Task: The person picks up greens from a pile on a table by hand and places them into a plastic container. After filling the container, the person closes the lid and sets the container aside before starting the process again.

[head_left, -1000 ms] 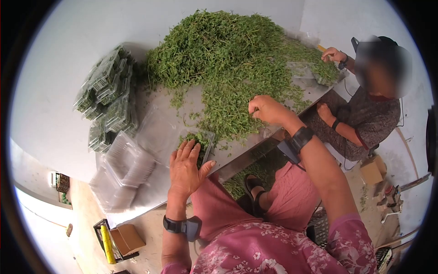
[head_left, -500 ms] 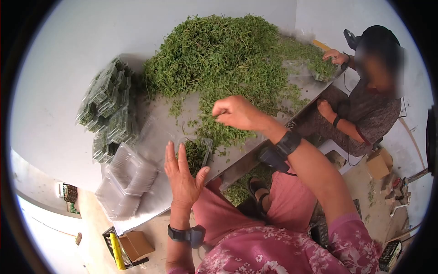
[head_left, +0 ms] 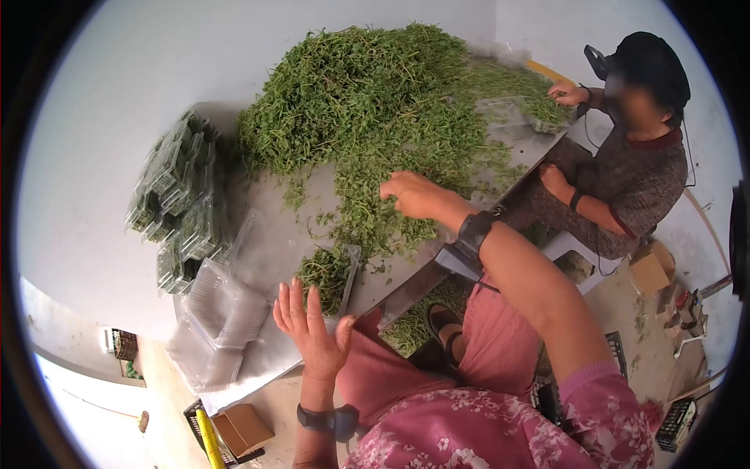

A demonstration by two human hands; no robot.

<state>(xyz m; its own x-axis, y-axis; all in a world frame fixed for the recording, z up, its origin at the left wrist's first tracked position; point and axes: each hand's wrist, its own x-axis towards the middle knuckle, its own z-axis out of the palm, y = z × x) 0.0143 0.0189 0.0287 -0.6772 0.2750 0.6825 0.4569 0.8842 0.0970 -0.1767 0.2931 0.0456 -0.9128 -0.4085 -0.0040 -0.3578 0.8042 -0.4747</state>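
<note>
My left hand (head_left: 314, 334) is held palm up with its fingers spread, just in front of a clear plastic clamshell box (head_left: 352, 270) filled with leafy green sprigs (head_left: 324, 273). Nothing lies in that hand. My right hand (head_left: 418, 194) hovers over the loose greens spread in front of the big heap of leafy greens (head_left: 355, 102). Its fingers are curled together, and whatever they may hold is hidden. Both wrists wear dark bands.
Filled clear boxes (head_left: 176, 195) are stacked at the left, with nested bare plastic boxes (head_left: 223, 305) nearer me. Across the table corner, a co-worker (head_left: 637, 172) reaches to another box of greens (head_left: 549, 125). A cardboard box (head_left: 242, 430) stands on the floor.
My left hand has drawn back from the filled box toward me, leaving more of its greens in sight. My right hand has shifted slightly right, its fingers curled. The view has tilted a little.
</note>
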